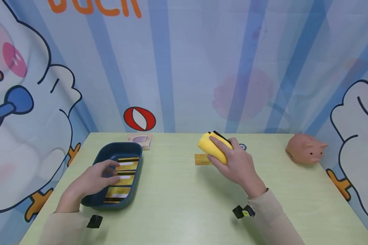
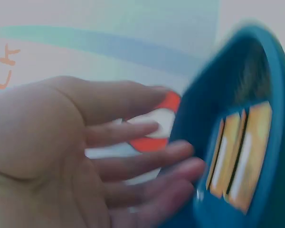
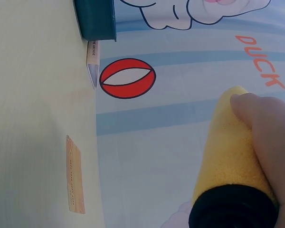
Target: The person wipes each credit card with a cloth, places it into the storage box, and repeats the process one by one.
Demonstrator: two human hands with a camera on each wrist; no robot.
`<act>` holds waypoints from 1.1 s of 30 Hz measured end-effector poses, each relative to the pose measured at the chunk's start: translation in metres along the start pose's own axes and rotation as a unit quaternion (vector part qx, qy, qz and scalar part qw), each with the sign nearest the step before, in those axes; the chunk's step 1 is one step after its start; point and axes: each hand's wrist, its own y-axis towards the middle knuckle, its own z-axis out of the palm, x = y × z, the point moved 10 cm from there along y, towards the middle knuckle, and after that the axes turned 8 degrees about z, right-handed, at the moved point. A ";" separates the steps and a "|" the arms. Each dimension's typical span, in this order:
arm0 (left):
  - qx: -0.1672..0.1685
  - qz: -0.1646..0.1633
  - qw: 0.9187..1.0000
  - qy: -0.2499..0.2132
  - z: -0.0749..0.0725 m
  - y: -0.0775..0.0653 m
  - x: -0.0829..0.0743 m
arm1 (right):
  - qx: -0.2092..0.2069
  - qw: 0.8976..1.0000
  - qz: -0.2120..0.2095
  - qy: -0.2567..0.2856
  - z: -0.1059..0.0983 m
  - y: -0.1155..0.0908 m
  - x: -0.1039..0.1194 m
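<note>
My right hand [image 1: 237,168] grips a yellow fuzzy roll [image 1: 213,146] with a black end, raised above the table. In the right wrist view the thumb lies along the yellow roll [image 3: 230,152], its black end facing the camera. Just behind this hand lies a gold card [image 1: 202,159], partly covered by it in the head view. At the left, a dark blue tray [image 1: 137,185] holds gold cards [image 1: 125,180] laid in a row. Over the tray's near left side, my left hand [image 1: 90,180] hovers with relaxed fingers and nothing in them.
A small pale pink box [image 1: 145,140] stands behind the tray near the table's back edge. At the far right sits a pink piggy bank [image 1: 305,149]. A small round dial [image 1: 243,146] peeks out beyond the right hand. The printed cloth backdrop [image 1: 187,68] rises behind the table.
</note>
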 end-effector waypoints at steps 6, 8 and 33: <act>-0.099 0.106 0.988 -0.049 0.000 0.019 -0.051 | 0.000 1.000 0.001 0.001 -0.001 0.000 -0.001; -0.116 0.126 0.983 -0.072 0.007 0.026 -0.065 | -0.001 1.000 0.003 0.001 -0.002 0.000 -0.002; -0.046 0.122 0.985 -0.117 0.149 0.154 -0.115 | -0.017 1.000 0.013 -0.004 -0.014 0.004 -0.010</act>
